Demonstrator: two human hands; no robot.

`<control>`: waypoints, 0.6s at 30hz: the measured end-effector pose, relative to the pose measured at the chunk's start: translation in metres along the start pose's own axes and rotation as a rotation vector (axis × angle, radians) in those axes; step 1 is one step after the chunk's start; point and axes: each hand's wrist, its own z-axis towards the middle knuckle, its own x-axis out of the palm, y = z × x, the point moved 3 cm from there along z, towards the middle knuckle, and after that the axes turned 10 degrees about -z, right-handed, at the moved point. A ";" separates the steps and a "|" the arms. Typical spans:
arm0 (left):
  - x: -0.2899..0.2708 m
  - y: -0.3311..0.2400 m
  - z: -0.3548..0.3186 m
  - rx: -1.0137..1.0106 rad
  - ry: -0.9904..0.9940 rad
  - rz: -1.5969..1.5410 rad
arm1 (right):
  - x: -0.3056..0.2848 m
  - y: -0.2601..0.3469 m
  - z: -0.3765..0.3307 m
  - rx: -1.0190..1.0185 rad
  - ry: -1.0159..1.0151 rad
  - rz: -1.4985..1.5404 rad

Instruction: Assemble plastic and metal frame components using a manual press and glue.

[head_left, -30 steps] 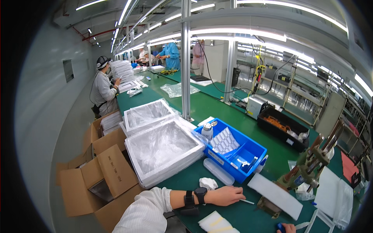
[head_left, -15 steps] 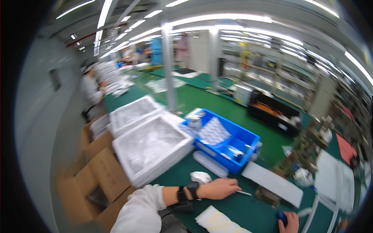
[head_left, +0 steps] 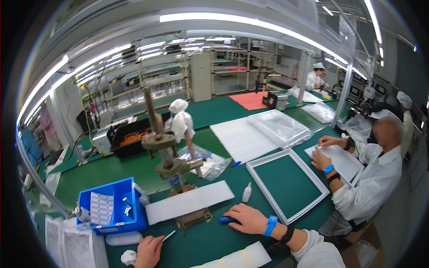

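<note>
The view has swung to a white frame [head_left: 309,172]; hands stay apart, occupied: left hand [head_left: 149,252] pinching white stick [head_left: 169,235], right hand [head_left: 248,219] clasping blue object [head_left: 227,219].

The left hand [head_left: 149,252] held a slim white rod [head_left: 168,236], the right hand [head_left: 249,219] a dark-blue object [head_left: 228,219]; a divided blue bin [head_left: 120,228] and white rectangular frame [head_left: 268,193] occupied the desk [head_left: 196,243].

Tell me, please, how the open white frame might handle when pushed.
The frame is probably light for its size, being mostly opening. Its slim bars might flex under a twist. Lying flat on the table, it would likely slide rather than tip.
</note>
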 end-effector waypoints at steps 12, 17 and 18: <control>-0.001 0.001 0.010 -0.087 -0.016 -0.140 | -0.016 0.000 0.005 0.075 0.019 -0.076; -0.004 0.005 0.002 -0.122 -0.077 -0.189 | -0.008 0.002 0.009 0.053 0.027 -0.051; -0.004 0.007 0.000 -0.130 -0.080 -0.191 | -0.007 0.001 0.008 0.054 0.017 -0.047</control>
